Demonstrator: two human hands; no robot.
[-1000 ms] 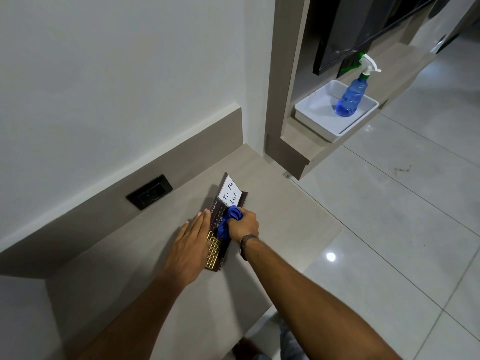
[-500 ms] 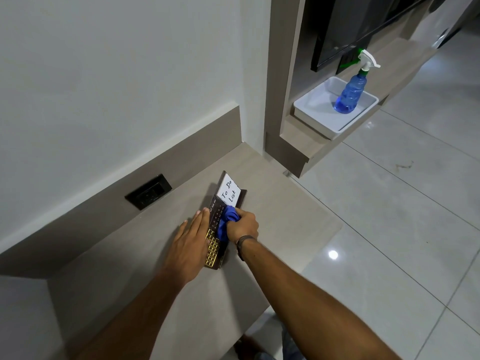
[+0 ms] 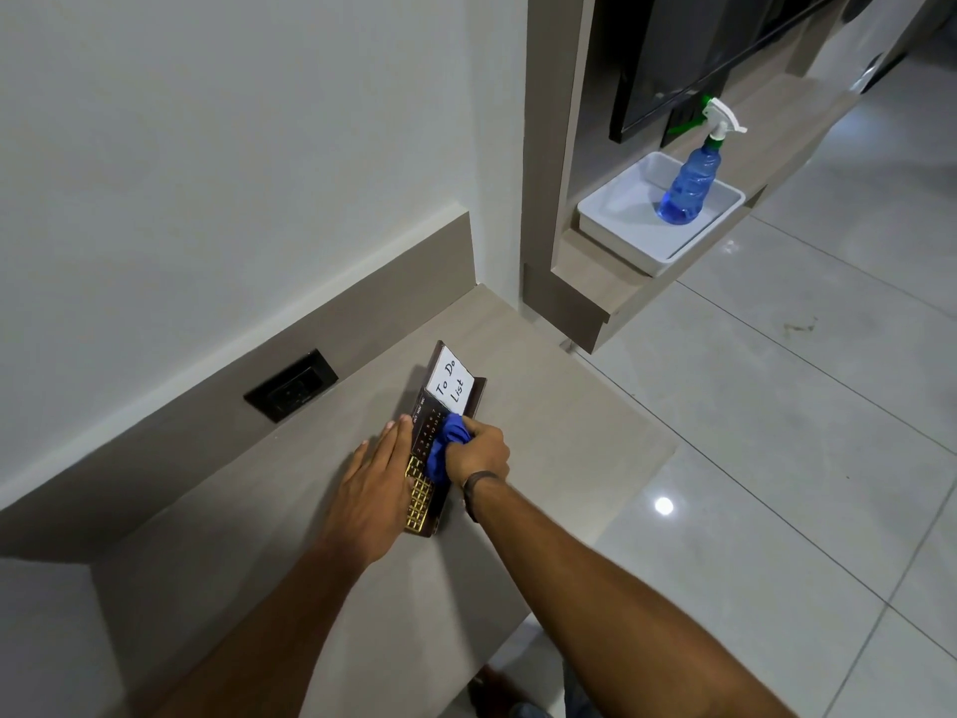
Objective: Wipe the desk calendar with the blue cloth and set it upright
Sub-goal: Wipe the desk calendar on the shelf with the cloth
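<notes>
A dark brown desk calendar (image 3: 420,497) lies flat on the grey desk (image 3: 544,422), with a gold grid at its near end and a white "To Do List" card at its far end. My left hand (image 3: 374,489) rests flat along the calendar's left edge, fingers together, pinning it down. My right hand (image 3: 475,453) is closed on a bunched blue cloth (image 3: 449,442) and presses it onto the calendar's middle, over the small numbers. The cloth hides part of the calendar's face.
A black wall socket (image 3: 291,385) sits in the upstand behind the desk. To the right, on a lower shelf, a white tray (image 3: 621,215) holds a blue spray bottle (image 3: 691,181). A dark screen hangs above it. Glossy floor tiles lie beyond the desk's right edge.
My right hand has shifted the blue cloth slightly up the calendar toward the white card. My left hand stays flat in the same spot.
</notes>
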